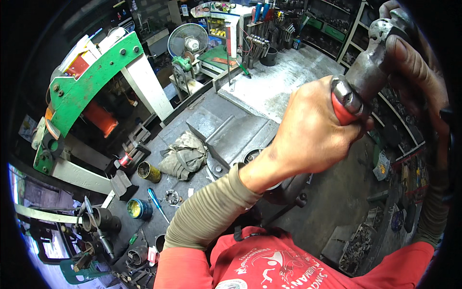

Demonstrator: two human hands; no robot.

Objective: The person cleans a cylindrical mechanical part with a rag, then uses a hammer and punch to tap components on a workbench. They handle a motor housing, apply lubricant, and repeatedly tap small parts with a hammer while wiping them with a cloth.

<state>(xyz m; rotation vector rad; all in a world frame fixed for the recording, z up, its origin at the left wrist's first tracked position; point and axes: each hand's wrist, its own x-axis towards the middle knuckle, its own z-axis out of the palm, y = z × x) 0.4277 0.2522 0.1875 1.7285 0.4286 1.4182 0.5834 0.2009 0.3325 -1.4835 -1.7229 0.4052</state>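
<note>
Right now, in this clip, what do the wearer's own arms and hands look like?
The left hand and right hand are bare, with no gloves. Snug olive-green sleeves cover both forearms; the left one is wrinkled and ends in a band at the wrist. Over them come the shorter sleeves of a red shirt. The right wrist is too shadowed for detail.

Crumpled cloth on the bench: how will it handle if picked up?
Likely floppy: the cloth lies in loose, soft folds. Unlikely to roll, being slumped in an uneven heap. It might drag against the metal plate beside it if pulled that way.
</note>
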